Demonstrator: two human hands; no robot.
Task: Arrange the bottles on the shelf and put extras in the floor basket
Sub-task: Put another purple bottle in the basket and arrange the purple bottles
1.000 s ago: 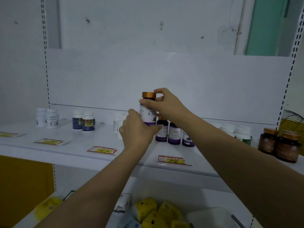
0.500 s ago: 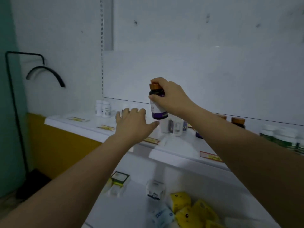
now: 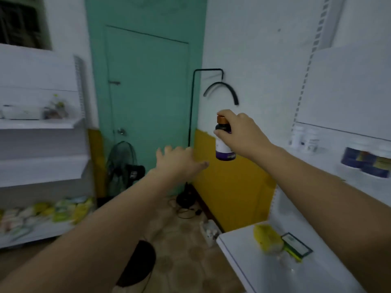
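Note:
My right hand (image 3: 241,134) grips a dark bottle (image 3: 223,142) with a copper cap and a white and purple label, holding it upright in the air to the left of the shelf (image 3: 330,157). Fingers spread, my left hand (image 3: 177,160) is stretched out in front of me, lower and to the left of the bottle, and holds nothing. Two white bottles (image 3: 304,138) and blue-labelled bottles (image 3: 366,161) stand on the shelf at the right. No floor basket shows in this view.
A teal door (image 3: 146,98) faces me, with a fan (image 3: 122,163) and a black stand (image 3: 190,132) on the floor beside a yellow wall panel. A lower shelf (image 3: 264,263) at bottom right carries a yellow packet and a small box. Another shelving unit (image 3: 42,153) stands at the left.
The view has swung left, away from the shelf toward the door. My right hand has carried the bottle off the shelf into the air. My left hand let go and opened.

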